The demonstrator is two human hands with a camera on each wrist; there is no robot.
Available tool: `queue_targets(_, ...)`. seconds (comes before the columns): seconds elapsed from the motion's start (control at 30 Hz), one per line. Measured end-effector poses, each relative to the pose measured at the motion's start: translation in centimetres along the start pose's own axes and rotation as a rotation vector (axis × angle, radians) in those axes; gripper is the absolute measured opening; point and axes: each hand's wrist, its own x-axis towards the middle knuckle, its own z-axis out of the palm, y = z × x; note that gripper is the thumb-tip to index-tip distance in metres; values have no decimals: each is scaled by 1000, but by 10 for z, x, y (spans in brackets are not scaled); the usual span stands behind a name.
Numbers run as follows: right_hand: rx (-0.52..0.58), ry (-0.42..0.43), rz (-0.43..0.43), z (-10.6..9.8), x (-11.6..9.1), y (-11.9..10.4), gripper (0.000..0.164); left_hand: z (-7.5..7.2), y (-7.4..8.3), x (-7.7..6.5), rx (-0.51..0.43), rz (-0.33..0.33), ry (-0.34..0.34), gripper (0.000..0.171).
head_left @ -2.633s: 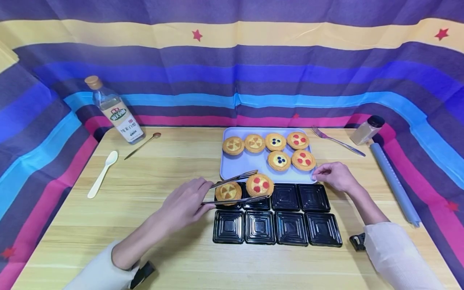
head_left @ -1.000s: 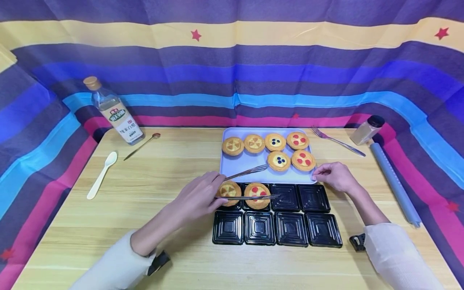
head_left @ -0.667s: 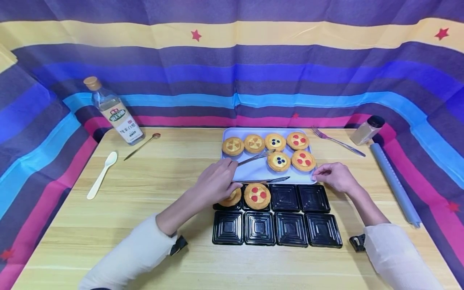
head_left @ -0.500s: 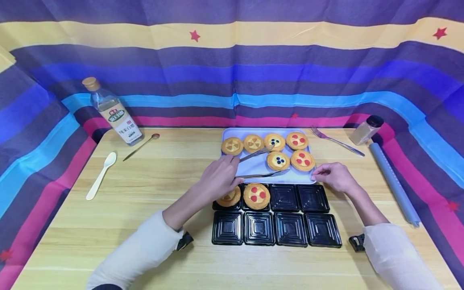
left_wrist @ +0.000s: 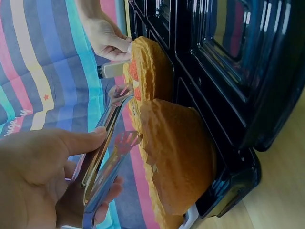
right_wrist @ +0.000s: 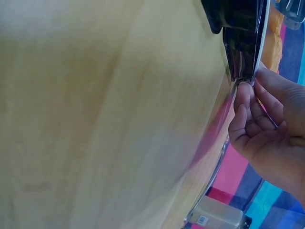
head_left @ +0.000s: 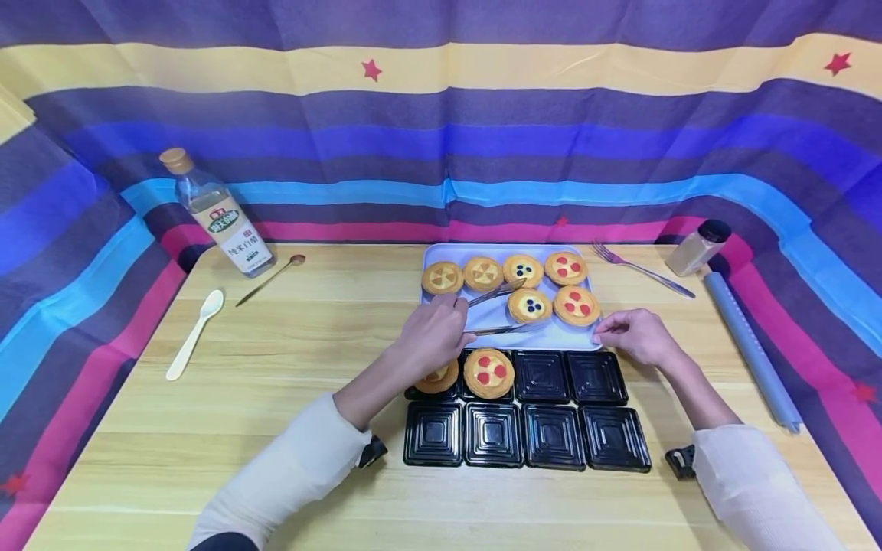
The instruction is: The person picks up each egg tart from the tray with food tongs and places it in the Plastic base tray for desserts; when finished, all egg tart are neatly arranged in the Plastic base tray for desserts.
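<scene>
In the head view my left hand (head_left: 434,330) grips metal tongs (left_wrist: 106,177), whose arms are spread and hold nothing. The tong tips reach over the pale tray (head_left: 566,337), beside a tart with blue berries (head_left: 530,307). My right hand (head_left: 637,337) pinches the tray's near right corner; the right wrist view shows thumb and fingers at the edge there. Several tarts lie on the tray. In front are two rows of black square boxes (head_left: 551,436). A red-topped tart (head_left: 489,373) sits in the back row, beside a wedge-topped tart (head_left: 437,380) partly covered by my left hand.
A bottle (head_left: 230,229), a long thin spoon (head_left: 269,282) and a white spoon (head_left: 195,335) are at the left. A fork (head_left: 644,272), a dark-capped jar (head_left: 697,249) and a grey-blue tube-like roll (head_left: 751,352) lie right. Striped cloth (head_left: 310,164) surrounds the table's far sides.
The red-topped tart, earlier between the tongs, came down into the second back-row box and was let go. My left hand moved the spread tongs up and right over the tray. My right hand stayed put.
</scene>
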Motion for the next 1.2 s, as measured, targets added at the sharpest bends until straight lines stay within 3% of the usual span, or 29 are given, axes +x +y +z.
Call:
queue_targets(0.6,-5,-2,-1,1,0,-2,17,4,1,4,22,-9,-6,42)
queue_targets(0.87,-4,2,1,2,0,-1,17,0,-2,-1,-20,-17,18,42)
queue_targets(1.2,-14,10,-3,1,0,0,18,-8,-5,-13,-16,20,41,43)
